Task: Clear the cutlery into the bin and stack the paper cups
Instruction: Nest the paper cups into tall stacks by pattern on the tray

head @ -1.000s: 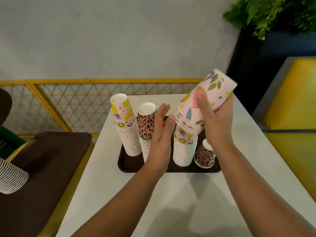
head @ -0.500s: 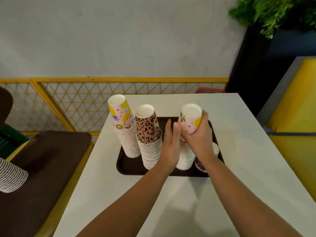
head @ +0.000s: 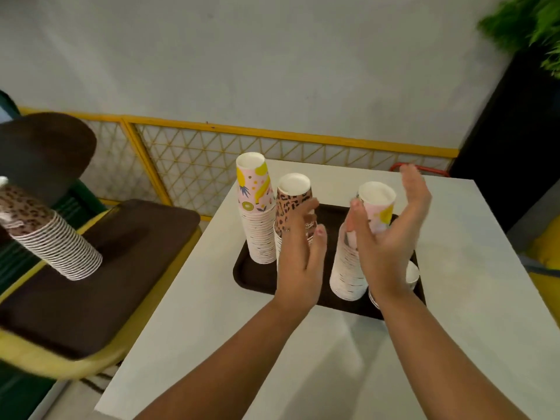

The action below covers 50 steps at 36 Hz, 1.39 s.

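Stacking looks nearly finished: three cup stacks (head: 348, 262) stand on the tray (head: 251, 272) mid-counter, both hands (head: 303, 253) flat-fingered and empty beside them; loose cup (head: 411, 275) at the tray's right edge probably next.

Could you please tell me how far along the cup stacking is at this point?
Done: three tall upside-down paper cup stacks stand on the dark brown tray. In hand: nothing; the left hand and right hand are open. Left: short leopard-print cups beside them. No cutlery shows.
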Each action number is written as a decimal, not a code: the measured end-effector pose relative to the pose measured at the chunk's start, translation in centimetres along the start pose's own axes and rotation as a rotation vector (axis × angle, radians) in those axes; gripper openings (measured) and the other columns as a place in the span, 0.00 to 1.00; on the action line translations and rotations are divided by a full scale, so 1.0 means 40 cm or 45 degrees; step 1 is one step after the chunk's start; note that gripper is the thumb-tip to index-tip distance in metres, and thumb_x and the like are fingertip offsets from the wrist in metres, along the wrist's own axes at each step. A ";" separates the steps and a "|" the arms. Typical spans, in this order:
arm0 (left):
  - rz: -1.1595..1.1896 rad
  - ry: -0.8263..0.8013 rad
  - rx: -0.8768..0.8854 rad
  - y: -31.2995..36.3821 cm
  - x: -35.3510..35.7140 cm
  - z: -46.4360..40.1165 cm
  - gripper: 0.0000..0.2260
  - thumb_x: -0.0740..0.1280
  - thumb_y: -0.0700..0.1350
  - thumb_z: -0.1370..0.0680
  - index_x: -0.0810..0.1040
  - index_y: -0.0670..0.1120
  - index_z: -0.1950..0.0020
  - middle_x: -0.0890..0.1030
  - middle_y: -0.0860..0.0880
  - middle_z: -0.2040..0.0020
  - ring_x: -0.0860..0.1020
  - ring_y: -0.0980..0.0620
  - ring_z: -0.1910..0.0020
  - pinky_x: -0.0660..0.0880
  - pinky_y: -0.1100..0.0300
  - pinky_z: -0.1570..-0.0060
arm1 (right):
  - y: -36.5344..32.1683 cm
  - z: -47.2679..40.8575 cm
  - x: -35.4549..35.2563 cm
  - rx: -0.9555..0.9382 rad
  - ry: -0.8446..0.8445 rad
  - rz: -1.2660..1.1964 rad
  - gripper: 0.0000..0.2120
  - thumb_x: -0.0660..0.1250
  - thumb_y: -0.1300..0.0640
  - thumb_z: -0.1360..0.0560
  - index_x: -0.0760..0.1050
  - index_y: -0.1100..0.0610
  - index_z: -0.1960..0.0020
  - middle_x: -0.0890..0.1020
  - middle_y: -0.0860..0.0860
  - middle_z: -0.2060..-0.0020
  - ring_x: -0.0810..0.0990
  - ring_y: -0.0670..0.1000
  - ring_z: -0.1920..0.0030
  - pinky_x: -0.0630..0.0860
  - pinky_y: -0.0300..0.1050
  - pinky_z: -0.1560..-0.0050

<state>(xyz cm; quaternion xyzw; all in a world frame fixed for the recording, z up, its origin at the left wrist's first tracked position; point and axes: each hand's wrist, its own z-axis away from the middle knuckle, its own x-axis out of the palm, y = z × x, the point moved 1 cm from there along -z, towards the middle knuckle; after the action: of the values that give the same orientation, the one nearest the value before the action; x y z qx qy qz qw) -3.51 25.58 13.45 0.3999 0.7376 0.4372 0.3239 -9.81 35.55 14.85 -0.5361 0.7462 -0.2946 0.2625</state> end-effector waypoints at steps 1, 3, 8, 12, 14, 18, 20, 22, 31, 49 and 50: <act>0.000 0.055 0.051 0.014 -0.017 -0.002 0.23 0.54 0.54 0.23 0.69 0.44 0.33 0.73 0.55 0.39 0.70 0.64 0.39 0.69 0.70 0.40 | -0.030 -0.006 0.005 -0.082 0.023 -0.016 0.30 0.68 0.52 0.27 0.61 0.66 0.32 0.66 0.52 0.36 0.66 0.43 0.34 0.64 0.36 0.35; -0.032 0.170 0.123 0.039 -0.057 -0.011 0.19 0.54 0.53 0.22 0.70 0.45 0.36 0.75 0.51 0.41 0.73 0.56 0.40 0.73 0.62 0.42 | -0.081 -0.017 0.024 -0.223 0.021 -0.080 0.24 0.66 0.57 0.26 0.65 0.70 0.37 0.70 0.55 0.40 0.70 0.48 0.37 0.66 0.39 0.36; -0.192 0.526 0.325 0.085 -0.184 -0.037 0.09 0.57 0.46 0.22 0.72 0.46 0.45 0.76 0.49 0.50 0.75 0.47 0.51 0.74 0.52 0.52 | -0.165 -0.011 0.103 -0.298 -0.230 -0.315 0.12 0.64 0.61 0.24 0.71 0.64 0.42 0.76 0.56 0.47 0.76 0.53 0.45 0.74 0.50 0.43; -0.390 0.724 0.344 0.075 -0.312 -0.051 0.06 0.60 0.41 0.23 0.73 0.47 0.47 0.72 0.56 0.52 0.75 0.44 0.50 0.74 0.51 0.53 | -0.226 0.023 0.200 -0.270 -0.469 -0.366 0.12 0.65 0.61 0.25 0.72 0.61 0.43 0.77 0.57 0.48 0.77 0.48 0.47 0.71 0.34 0.45; -0.485 0.815 0.279 0.046 -0.382 -0.049 0.07 0.62 0.41 0.23 0.73 0.46 0.46 0.72 0.54 0.50 0.75 0.46 0.47 0.72 0.59 0.49 | -0.246 0.050 0.258 -0.256 -0.626 -0.363 0.13 0.66 0.60 0.26 0.73 0.62 0.42 0.77 0.55 0.47 0.77 0.47 0.48 0.69 0.31 0.45; -0.520 0.944 0.112 -0.021 -0.520 -0.030 0.11 0.64 0.45 0.23 0.71 0.48 0.41 0.74 0.49 0.43 0.74 0.50 0.43 0.68 0.72 0.50 | -0.273 0.120 0.389 -0.246 -0.889 -0.329 0.16 0.69 0.60 0.28 0.73 0.59 0.41 0.76 0.52 0.46 0.75 0.44 0.47 0.66 0.25 0.47; -0.511 0.999 0.017 -0.053 -0.586 -0.019 0.14 0.65 0.44 0.23 0.69 0.46 0.38 0.72 0.50 0.40 0.72 0.52 0.40 0.66 0.75 0.49 | -0.291 0.157 0.455 -0.258 -0.969 -0.343 0.16 0.69 0.59 0.28 0.73 0.58 0.41 0.76 0.52 0.45 0.75 0.42 0.46 0.67 0.25 0.47; -0.515 1.041 -0.101 -0.082 -0.653 -0.011 0.18 0.67 0.43 0.23 0.68 0.45 0.35 0.70 0.53 0.40 0.71 0.58 0.40 0.65 0.79 0.50 | -0.310 0.194 0.519 -0.265 -1.016 -0.359 0.17 0.69 0.58 0.28 0.72 0.57 0.40 0.75 0.51 0.43 0.74 0.43 0.45 0.68 0.25 0.47; -0.599 0.907 -0.511 -0.264 -0.982 -0.010 0.36 0.73 0.47 0.28 0.57 0.49 0.25 0.63 0.48 0.28 0.64 0.48 0.29 0.69 0.47 0.33 | -0.365 0.359 0.841 -0.204 -1.198 -0.280 0.26 0.71 0.55 0.29 0.67 0.56 0.34 0.69 0.52 0.36 0.67 0.42 0.38 0.62 0.20 0.45; -0.317 0.460 -0.627 -0.512 -1.237 -0.153 0.43 0.77 0.44 0.32 0.54 0.56 0.26 0.68 0.47 0.28 0.69 0.48 0.31 0.71 0.43 0.35 | -0.417 0.477 1.263 0.215 -1.253 -0.266 0.42 0.73 0.51 0.32 0.53 0.54 0.26 0.63 0.52 0.29 0.63 0.50 0.30 0.62 0.35 0.40; -0.310 0.452 -0.599 -0.517 -1.236 -0.154 0.41 0.78 0.46 0.34 0.57 0.61 0.30 0.70 0.49 0.30 0.71 0.50 0.32 0.73 0.44 0.37 | -0.419 0.480 1.275 0.234 -1.251 -0.272 0.43 0.74 0.51 0.32 0.53 0.54 0.26 0.64 0.52 0.29 0.64 0.50 0.30 0.63 0.36 0.39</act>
<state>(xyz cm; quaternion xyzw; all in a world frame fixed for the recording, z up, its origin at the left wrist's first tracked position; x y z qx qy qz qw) 8.32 -26.14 3.59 0.1403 0.7037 0.6168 0.3236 -0.05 -20.40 9.81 -0.6594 0.4466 -0.0974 0.5969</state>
